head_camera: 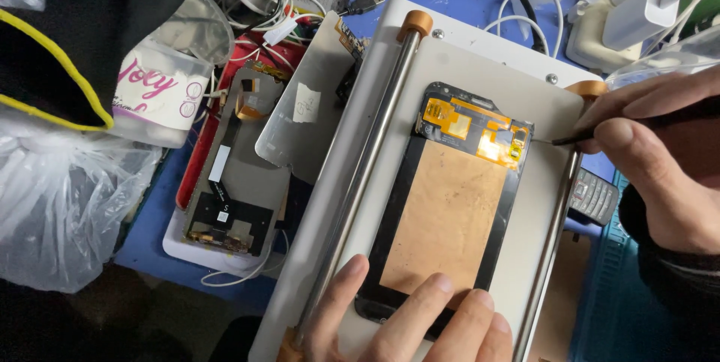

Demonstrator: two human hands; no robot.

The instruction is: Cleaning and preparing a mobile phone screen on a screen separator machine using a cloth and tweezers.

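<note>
A black phone screen panel (450, 204) lies face down on a white plate (480, 54), showing a copper-coloured back sheet and orange flex cables (480, 133) at its far end. My left hand (409, 321) presses three fingertips on the panel's near end. My right hand (660, 159) grips a thin dark pointed tool (577, 137), whose tip sits at the panel's far right corner by the flex cables. Two metal rods (371, 159) run along either side of the plate.
Other detached screen panels (232, 182) lie left of the plate on a red-and-white tray. A paper cup (161, 92), a plastic bag (56, 212), tangled cables (277, 2) and white chargers (637, 9) crowd the blue desk. A small keypad phone (592, 195) lies at right.
</note>
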